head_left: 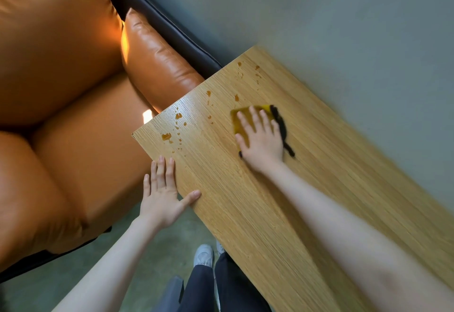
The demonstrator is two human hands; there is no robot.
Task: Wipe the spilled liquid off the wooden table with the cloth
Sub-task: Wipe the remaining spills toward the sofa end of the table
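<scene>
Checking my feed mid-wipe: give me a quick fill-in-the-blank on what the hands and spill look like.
1. The right hand presses flat on the ____.
2. The left hand rests on the table at its ____.
3. The drops of liquid are ____ in colour.

Missing words: cloth; edge; amber

I see no readable text, labels, brands or numbers on anything in my head view.

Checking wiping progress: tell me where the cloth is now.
In the head view, the cloth lies flat under the right hand on the table, right of the drops.
</scene>
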